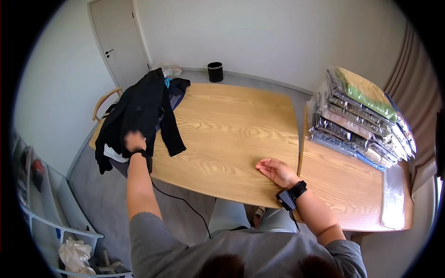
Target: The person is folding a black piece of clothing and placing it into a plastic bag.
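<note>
My left hand (135, 141) is on a black long-sleeved garment (139, 109) that lies on a heap of clothes at the table's left end. Motion smears its fingers, so I cannot tell whether they grip the cloth. A black sleeve trails to the right over the wood, and white cloth (115, 153) pokes out beside my left wrist. My right hand (277, 172) rests palm up near the right edge of the wooden table (232, 125). Its fingers are loosely stretched and hold nothing.
A stack of clear-bagged folded clothes (357, 120) stands on a second wooden table (333, 185) at the right, near a clear plastic bag (393, 199). Beyond the main table is a black bin (215, 72). A wooden chair (105, 102) and fabric shelving (60, 204) are on the left.
</note>
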### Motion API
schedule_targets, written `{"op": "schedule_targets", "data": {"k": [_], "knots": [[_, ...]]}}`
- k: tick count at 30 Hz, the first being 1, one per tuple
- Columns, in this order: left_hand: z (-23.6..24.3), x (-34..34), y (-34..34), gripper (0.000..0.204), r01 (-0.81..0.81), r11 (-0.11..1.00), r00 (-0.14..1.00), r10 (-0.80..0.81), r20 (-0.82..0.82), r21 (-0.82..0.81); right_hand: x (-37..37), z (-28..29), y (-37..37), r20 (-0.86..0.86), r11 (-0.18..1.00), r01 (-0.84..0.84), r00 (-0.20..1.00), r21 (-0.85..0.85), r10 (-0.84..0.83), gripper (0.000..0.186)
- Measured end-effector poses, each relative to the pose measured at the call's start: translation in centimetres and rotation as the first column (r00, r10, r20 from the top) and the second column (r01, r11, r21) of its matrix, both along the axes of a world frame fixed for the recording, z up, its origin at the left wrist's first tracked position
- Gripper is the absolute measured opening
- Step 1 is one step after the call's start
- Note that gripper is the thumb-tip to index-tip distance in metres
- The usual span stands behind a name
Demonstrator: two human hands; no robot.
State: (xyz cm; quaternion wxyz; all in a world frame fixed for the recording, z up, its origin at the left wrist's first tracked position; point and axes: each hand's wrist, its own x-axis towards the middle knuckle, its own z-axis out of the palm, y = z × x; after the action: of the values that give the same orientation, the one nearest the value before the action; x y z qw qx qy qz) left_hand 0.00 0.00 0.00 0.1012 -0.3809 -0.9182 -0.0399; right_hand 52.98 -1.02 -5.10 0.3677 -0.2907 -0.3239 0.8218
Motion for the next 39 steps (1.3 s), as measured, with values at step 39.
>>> {"op": "schedule_targets", "data": {"k": [39], "knots": [[-5.0, 10.7, 17.0, 0.055, 0.227, 0.923, 0.352, -0.374, 0.858, 0.310, -1.2, 0.2, -1.1, 0.061, 0.957, 0.284, 0.958, -0.057, -0.280, 0.028]]}}
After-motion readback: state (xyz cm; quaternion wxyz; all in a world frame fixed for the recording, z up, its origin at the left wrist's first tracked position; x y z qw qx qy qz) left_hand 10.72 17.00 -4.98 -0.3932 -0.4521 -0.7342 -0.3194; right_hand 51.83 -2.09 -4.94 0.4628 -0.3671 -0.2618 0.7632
